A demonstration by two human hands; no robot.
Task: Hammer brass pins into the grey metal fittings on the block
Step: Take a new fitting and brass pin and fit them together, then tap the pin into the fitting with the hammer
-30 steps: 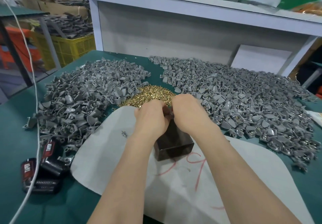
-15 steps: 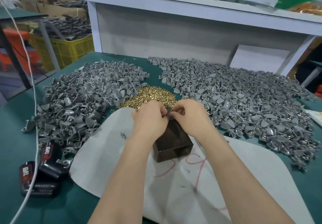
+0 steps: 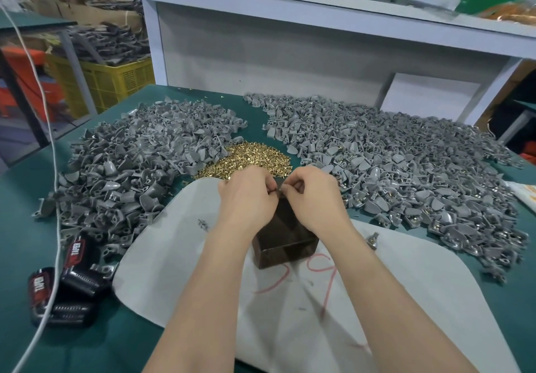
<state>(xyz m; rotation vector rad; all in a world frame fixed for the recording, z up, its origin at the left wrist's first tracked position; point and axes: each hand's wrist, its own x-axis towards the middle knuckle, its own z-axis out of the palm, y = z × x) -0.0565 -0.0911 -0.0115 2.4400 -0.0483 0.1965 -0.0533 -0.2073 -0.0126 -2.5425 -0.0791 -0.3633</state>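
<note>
block [image 3: 285,242] – a dark brown, glossy, box-shaped one – stands at the centre of the frame on a white sheet [image 3: 185,271] with red scribbles, its near corner towards the camera. both hands are on its far top edge. the left hand [image 3: 246,198] has its fingers curled tight, thumb and forefinger pinched together; the right hand [image 3: 317,200] mirrors it, fingers folded in, and the tips of the two hands meet. between them sits a small piece [image 3: 278,195], greyish and mostly hidden – whether it is a pin or a fitting cannot be told. just beyond the hands lies a heap of brass pins [image 3: 249,159], shiny and gold. grey metal fittings [image 3: 136,166] are piled at the left of the frame, and more spread across the right, on the green table [image 3: 20,227].
</note>
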